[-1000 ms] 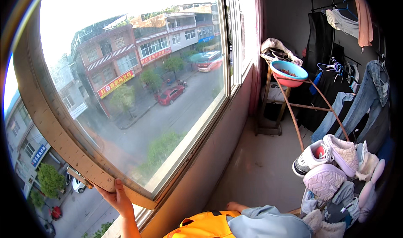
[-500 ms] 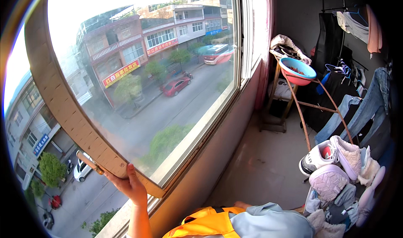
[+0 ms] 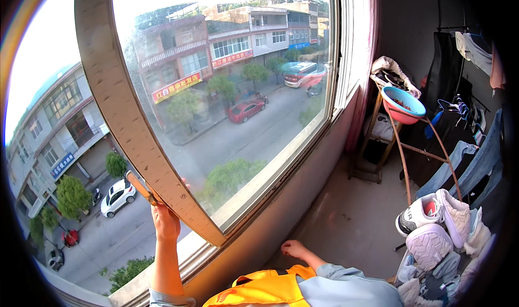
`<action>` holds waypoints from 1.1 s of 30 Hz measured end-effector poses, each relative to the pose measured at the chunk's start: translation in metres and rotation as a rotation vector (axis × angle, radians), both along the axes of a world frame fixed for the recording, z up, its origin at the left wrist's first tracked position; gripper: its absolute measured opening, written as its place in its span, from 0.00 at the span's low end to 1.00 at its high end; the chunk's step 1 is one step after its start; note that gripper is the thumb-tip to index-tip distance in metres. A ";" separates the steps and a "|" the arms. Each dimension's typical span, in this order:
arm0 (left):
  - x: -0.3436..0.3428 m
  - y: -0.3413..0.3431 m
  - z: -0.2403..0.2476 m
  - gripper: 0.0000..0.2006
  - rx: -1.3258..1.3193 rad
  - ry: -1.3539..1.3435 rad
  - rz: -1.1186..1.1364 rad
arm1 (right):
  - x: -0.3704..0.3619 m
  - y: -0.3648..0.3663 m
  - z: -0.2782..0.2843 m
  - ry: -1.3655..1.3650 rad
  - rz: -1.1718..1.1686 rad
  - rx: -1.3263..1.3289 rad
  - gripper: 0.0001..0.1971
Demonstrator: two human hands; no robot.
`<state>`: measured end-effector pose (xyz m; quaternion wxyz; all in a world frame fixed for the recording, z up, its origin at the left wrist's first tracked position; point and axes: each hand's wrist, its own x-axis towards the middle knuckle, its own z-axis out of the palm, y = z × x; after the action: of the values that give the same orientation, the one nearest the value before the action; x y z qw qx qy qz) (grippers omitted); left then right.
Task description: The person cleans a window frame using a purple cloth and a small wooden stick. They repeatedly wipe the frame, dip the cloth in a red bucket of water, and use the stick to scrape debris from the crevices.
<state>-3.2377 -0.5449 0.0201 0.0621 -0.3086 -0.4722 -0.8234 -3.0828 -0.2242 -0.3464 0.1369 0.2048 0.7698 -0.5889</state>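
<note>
My left hand point(image 3: 166, 221) is raised to the edge of a sliding window sash point(image 3: 132, 139), just below its handle point(image 3: 141, 188). It grips the sash's outer edge; most of its fingers are behind the brown frame, and a blurred fingertip shows through the glass point(image 3: 216, 128). My right hand point(image 3: 293, 249) hangs low, inside the room beside the wall under the window. Its fingers are loosely curled, with nothing visible in them, and it touches nothing.
A window track point(image 3: 184, 263) runs along the sill, with a street far below outside. At right, a rusty metal stand point(image 3: 400, 150) carries a blue and pink basin point(image 3: 403, 104). Shoes point(image 3: 430, 247) are piled nearer me, and jeans point(image 3: 481, 163) hang behind.
The whole scene has shifted rightward in the picture. My left thumb has come off the frame's inner face, and the hand now sits at its outer edge. My right hand has risen into clearer view.
</note>
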 end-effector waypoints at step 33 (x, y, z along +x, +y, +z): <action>-0.046 -0.003 -0.041 0.34 -0.017 -0.006 0.067 | -0.072 -0.173 0.301 1.311 -0.013 0.525 0.31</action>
<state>-3.2833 -0.5476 -0.0214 0.0854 -0.2906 -0.4895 -0.8177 -3.1545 -0.3969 -0.0454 -0.4125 -0.1613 0.8090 -0.3864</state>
